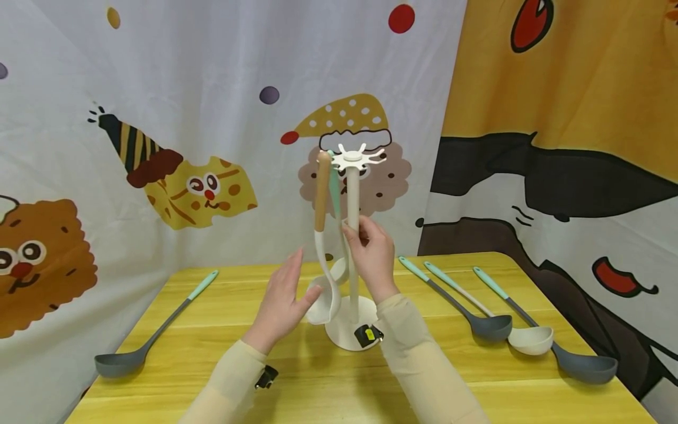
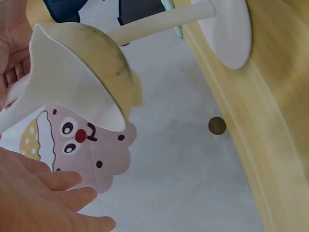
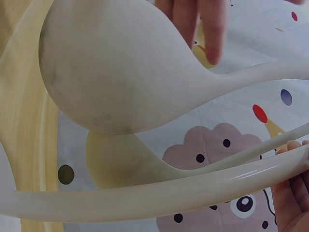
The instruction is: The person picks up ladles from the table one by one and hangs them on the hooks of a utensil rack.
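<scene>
A white utensil stand (image 1: 353, 191) with a hooked top and round base rises mid-table. My right hand (image 1: 372, 253) grips its pole about halfway up, and in the right wrist view its fingers (image 3: 289, 203) curl at the pole. From the stand's left side hangs a white ladle with a wooden handle (image 1: 321, 200); its bowl (image 2: 82, 77) shows large in the left wrist view. Behind it hangs a pale ladle with a mint handle (image 1: 335, 191). Beside the nearer ladle's bowl is my left hand (image 1: 281, 303), fingers straight and holding nothing.
On the table (image 1: 238, 353), a grey ladle with a mint handle (image 1: 164, 327) lies at the left. At the right lie a grey ladle (image 1: 489, 328), a white ladle (image 1: 529, 340) and another grey ladle (image 1: 588, 366). A printed cloth (image 1: 222, 88) hangs behind.
</scene>
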